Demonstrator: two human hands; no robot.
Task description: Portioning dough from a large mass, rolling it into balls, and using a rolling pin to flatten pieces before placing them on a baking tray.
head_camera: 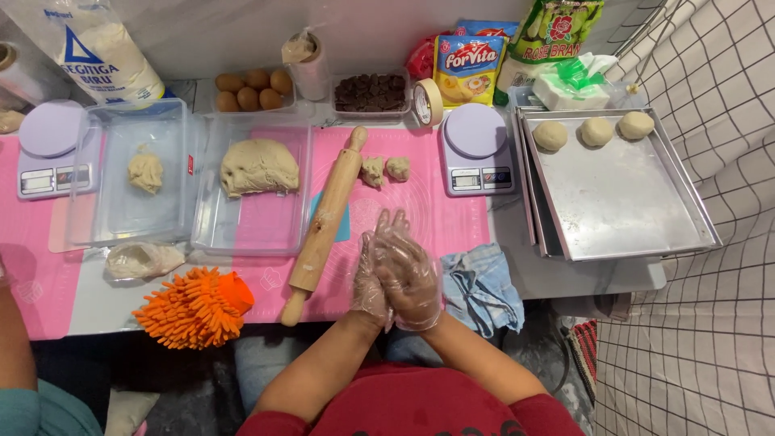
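Nearest, at the front edge of the table: both forearms rising from a red shirt and meeting in the middle. Left hand [370, 278] and right hand [409, 270] in clear plastic gloves, palms pressed flat together, fingers straight, close side by side, tips aimed away toward the back edge. Whether anything sits between the palms: cannot tell.

Under the hands, a pink mat [452, 222]. Just left of the left hand, a wooden rolling pin [324, 224], long axis running from the front edge up and slightly right toward the back; left hand the nearer. Right of the right hand, a crumpled blue cloth [483, 287]. Further left along the front edge, an orange mitt [194, 307].

Straight beyond the fingertips, two small dough pieces [385, 169], near but apart from the hands, equally reachable. Left of the pin, a clear tub with a large dough lump [258, 165]; another tub with a smaller lump [145, 172]. Right of the mat, a purple scale [476, 149], then a metal tray [622, 202] at the right edge with three dough balls [596, 131] along its far side.

At the back edge: eggs [252, 89], chocolate chunks [371, 91], a tape roll [428, 101], bags.
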